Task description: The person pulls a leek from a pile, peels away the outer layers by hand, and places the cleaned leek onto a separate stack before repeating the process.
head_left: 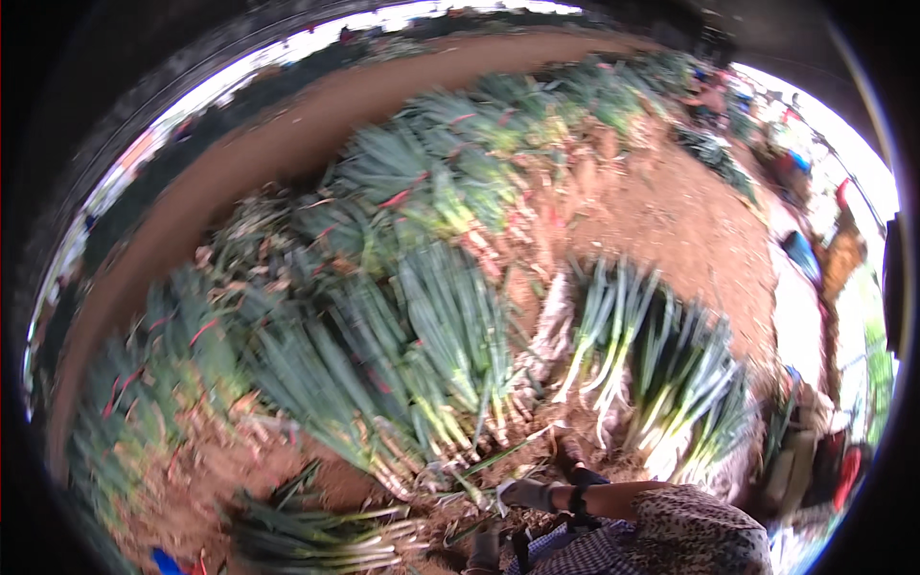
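Note:
Bundles of green onions (pixel 450 335) with white and reddish root ends lie in rows on red-brown soil (pixel 671 220). My right hand (pixel 530 494), in a grey glove with a black band at the wrist, reaches left from a patterned sleeve (pixel 690 527). It hovers just below the root ends of the middle bundle, beside loose green stalks (pixel 489 463). Blur hides whether it holds anything. My left hand (pixel 484 551), also in a grey glove, shows only partly at the lower edge above checked cloth (pixel 565 546).
A second group of onion bundles (pixel 661 374) lies to the right, and another bundle (pixel 316 537) at the lower left. More rows stretch away at the top (pixel 498 125). A bare dirt strip (pixel 316 125) runs along the left. Blurred coloured objects (pixel 815 450) stand at the right edge.

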{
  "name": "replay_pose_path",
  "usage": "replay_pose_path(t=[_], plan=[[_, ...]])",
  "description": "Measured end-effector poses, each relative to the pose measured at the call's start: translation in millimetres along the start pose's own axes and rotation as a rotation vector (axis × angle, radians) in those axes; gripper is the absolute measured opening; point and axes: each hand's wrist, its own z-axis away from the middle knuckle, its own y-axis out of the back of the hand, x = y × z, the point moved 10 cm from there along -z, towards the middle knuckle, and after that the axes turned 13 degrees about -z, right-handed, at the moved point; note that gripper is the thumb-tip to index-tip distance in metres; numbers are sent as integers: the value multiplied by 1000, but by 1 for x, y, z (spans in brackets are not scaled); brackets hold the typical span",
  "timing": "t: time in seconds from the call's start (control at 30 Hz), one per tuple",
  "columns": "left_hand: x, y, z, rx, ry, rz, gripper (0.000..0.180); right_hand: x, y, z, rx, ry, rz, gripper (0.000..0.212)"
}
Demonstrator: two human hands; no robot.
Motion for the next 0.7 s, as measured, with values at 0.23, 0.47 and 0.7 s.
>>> replay_pose_path(t=[0.23, 0.47, 0.7], plan=[[58, -15, -5, -132, 81, 145, 15, 52, 21, 28, 262, -747, -716, 30], [41, 18, -41, 70, 147, 21, 17, 94, -49, 49, 165, -721, -873, 23], [15, -20, -24, 85, 253, 233, 20, 156, -81, 107, 302, -670, -1158, 29]])
